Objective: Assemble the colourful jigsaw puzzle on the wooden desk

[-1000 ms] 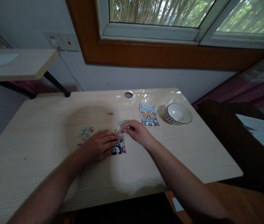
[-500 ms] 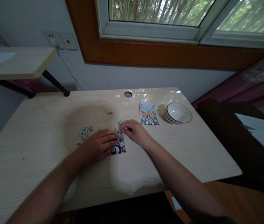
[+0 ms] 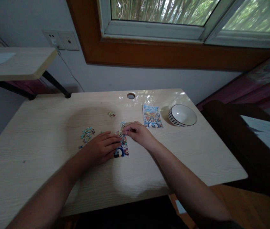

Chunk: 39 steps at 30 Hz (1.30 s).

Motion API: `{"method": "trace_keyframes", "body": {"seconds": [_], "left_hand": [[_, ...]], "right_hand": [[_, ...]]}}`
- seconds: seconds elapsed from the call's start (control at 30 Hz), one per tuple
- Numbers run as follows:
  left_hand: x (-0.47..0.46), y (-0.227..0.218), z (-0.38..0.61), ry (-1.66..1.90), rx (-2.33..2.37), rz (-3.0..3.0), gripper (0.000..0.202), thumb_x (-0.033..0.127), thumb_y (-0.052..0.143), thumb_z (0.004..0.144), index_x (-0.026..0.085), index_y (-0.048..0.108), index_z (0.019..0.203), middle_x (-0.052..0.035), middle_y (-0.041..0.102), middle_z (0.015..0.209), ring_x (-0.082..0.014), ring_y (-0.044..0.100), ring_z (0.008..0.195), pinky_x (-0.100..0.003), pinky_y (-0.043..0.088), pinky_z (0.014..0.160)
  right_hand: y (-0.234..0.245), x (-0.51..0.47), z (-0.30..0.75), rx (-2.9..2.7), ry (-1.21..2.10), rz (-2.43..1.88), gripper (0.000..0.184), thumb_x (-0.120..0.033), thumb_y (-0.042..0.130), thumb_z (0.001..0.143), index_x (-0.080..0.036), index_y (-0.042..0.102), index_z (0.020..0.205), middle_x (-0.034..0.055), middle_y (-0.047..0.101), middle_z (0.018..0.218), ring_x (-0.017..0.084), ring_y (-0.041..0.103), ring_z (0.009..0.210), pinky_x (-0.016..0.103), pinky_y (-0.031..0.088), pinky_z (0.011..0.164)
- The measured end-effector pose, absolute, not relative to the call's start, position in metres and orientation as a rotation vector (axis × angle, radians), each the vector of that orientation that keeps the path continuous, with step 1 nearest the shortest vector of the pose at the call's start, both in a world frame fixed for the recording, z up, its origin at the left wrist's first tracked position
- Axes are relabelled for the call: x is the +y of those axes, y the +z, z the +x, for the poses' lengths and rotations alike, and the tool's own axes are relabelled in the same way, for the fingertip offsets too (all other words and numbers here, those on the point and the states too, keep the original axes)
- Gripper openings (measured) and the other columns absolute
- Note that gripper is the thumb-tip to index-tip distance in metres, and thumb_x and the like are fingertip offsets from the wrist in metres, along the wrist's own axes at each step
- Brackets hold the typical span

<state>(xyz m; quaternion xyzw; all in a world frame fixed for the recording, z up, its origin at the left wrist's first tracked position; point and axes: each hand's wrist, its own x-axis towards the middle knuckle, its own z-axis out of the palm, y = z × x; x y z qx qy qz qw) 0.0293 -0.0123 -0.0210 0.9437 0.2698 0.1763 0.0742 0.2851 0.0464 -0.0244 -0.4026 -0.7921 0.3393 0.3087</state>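
A partly joined jigsaw puzzle (image 3: 125, 148) lies on the light wooden desk, with a blue dog's face at its near edge. My left hand (image 3: 103, 147) rests flat over the left part of it, fingers stretched out, hiding what is underneath. At the upper right edge of the puzzle, my right hand (image 3: 138, 134) has thumb and index finger pinched on a small puzzle piece, mostly covered by the fingertips. Loose puzzle pieces (image 3: 87, 134) lie in a heap beyond my left wrist. A smaller group of pieces (image 3: 111, 114) sits farther back.
A printed picture sheet (image 3: 152, 116) lies to the right of the puzzle. Beside it stands a white bowl (image 3: 182, 116) with dark stripes outside. The desk (image 3: 197, 159) has a round cable hole (image 3: 131, 96) at the back; a raised shelf (image 3: 37, 68) is at the left.
Hardly anything differs. My right hand's fingers have shifted very slightly at the puzzle's edge, while my left hand stays where it was.
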Motion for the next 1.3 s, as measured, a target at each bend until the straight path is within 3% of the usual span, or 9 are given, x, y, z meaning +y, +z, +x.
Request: {"method": "trace_keyframes", "body": {"seconds": [1.3], "left_hand": [[-0.012,-0.0212,0.0306,0.559,0.812,2.837,0.036,0.021,0.059,0.1,0.022,0.064,0.136,-0.0072,0.067,0.14,-0.0243,0.061,0.13,-0.049,0.046,0.117]], "right_hand": [[-0.0292,0.0424,0.2844,-2.19,0.7,-1.023,0.008,-0.015,0.077,0.089,-0.022,0.075,0.093,0.0036,0.073,0.091,0.02,0.064,0.09,0.035,0.046,0.088]]}}
